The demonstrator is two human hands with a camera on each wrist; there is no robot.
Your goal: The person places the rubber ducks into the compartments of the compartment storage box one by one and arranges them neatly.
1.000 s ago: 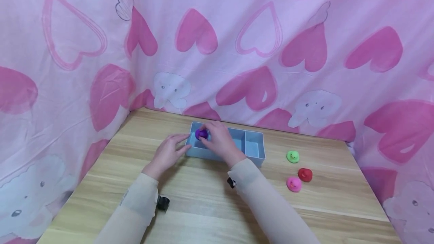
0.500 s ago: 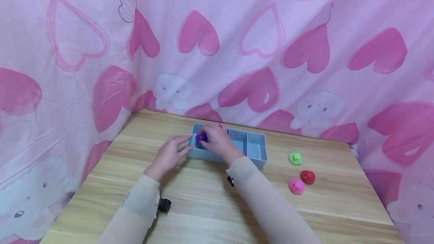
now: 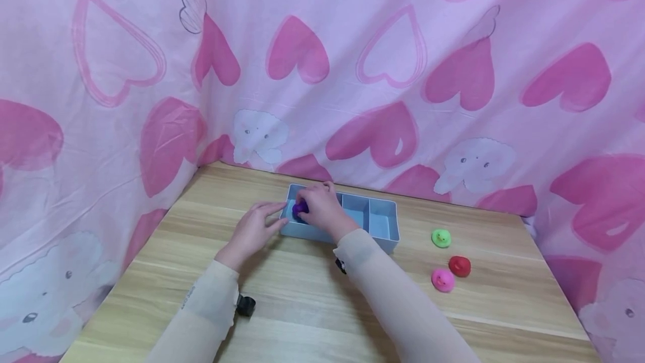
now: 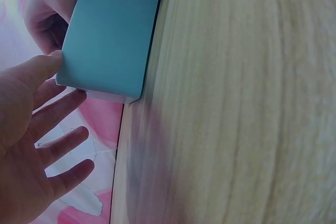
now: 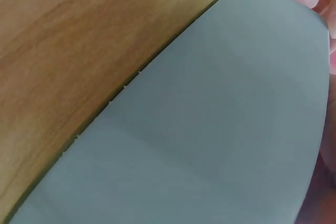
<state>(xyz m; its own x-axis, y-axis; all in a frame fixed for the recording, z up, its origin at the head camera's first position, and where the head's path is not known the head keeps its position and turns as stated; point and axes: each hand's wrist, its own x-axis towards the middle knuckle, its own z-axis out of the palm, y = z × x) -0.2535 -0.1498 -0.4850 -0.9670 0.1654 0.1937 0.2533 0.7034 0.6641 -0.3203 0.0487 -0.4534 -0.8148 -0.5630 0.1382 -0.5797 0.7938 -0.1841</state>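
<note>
Just below frame centre, pinching the purple toy [image 3: 299,210] with the right hand [image 3: 323,206], low inside the left compartment [image 3: 294,194] of the blue box [image 3: 307,231], seemingly for control; touching that end with the left hand [image 3: 253,232], fingers straight, likely against sliding.

Pink curtains [image 3: 342,88] printed with hearts and pale animal faces hang behind a wood-grain table [image 3: 297,301].

A pale wood-grained table [image 3: 302,318] bears a blue-grey rectangular divided tray [image 3: 356,214] near centre, small green toy duck [image 3: 441,238], red duck [image 3: 459,266] and pink duck [image 3: 443,280] lower right.
</note>
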